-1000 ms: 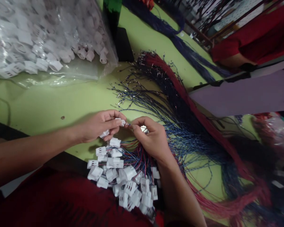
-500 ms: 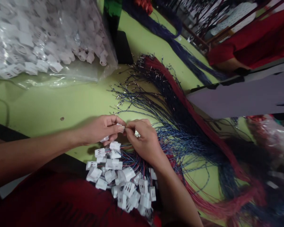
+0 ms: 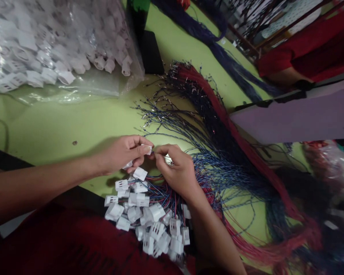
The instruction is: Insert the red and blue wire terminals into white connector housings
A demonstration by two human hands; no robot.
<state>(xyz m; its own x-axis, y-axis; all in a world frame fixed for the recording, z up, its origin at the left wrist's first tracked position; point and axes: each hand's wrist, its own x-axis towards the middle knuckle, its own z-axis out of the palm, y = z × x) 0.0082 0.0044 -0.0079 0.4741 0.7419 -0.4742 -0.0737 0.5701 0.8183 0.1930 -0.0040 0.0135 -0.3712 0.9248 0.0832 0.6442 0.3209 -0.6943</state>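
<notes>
A white plug (image 3: 148, 149) is pinched in the left hand (image 3: 123, 153) mid-table while a wire end is nipped by the right hand (image 3: 176, 168), a fair pile (image 3: 149, 214) looks finished near, loads of wires (image 3: 218, 152) left.

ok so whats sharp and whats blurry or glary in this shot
Head view: the hands, left hand and right hand, and the white connectors are fairly sharp; the right edge with the red wires smears; the plastic bag throws glare; the green table is evenly lit with soft shadows.
</notes>
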